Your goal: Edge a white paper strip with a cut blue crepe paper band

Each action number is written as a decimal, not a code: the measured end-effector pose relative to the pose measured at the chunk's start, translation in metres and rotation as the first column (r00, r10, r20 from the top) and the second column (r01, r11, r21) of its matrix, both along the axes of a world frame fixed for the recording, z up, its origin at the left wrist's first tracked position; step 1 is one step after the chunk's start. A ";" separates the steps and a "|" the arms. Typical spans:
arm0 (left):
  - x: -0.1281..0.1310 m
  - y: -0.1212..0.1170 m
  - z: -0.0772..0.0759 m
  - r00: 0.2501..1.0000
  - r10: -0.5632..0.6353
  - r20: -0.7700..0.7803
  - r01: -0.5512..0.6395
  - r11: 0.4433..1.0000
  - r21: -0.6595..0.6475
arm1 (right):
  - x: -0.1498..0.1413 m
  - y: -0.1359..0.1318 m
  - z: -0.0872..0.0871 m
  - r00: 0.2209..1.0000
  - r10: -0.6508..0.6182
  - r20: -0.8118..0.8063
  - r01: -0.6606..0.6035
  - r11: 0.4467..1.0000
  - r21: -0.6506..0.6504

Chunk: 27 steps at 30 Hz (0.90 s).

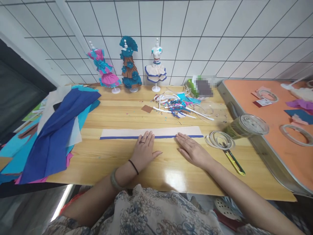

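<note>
A long white paper strip (117,132) with a blue band (163,137) along its near edge lies flat across the wooden table. My left hand (144,148) rests on its near edge around the middle, fingers stretched out and thumb pointing right. Farther right, the fingertips of my right hand (193,148) touch the same blue edge, the hand flat with fingers extended. Neither hand grips anything. Behind the strip sits a small brown paper square (147,108) beside a heap of paper scraps (174,106).
Blue, teal and white crepe paper sheets (61,120) cover the left side. Three small dress forms, including a white-and-blue one (156,68), stand against the tiled wall. At right are tape rolls (220,139), a yellow-and-black cutting tool (234,162), a clear jar (246,126) and an orange table (244,98).
</note>
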State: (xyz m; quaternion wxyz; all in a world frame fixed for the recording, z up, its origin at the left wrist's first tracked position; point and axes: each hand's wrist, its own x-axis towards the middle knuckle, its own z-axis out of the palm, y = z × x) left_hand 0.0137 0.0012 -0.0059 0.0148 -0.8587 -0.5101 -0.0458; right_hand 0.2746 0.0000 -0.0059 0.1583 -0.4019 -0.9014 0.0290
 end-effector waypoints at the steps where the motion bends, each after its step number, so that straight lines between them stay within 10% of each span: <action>1: -0.007 -0.001 0.000 1.000 0.015 -0.006 -0.015 1.000 -0.001 | -0.001 0.000 0.000 1.000 0.006 0.011 -0.006 1.000 0.002; 27: -0.148 -0.022 -0.010 0.924 0.383 -0.015 -0.382 0.923 0.033 | -0.145 0.009 -0.004 0.987 0.158 0.043 -0.158 0.987 -0.013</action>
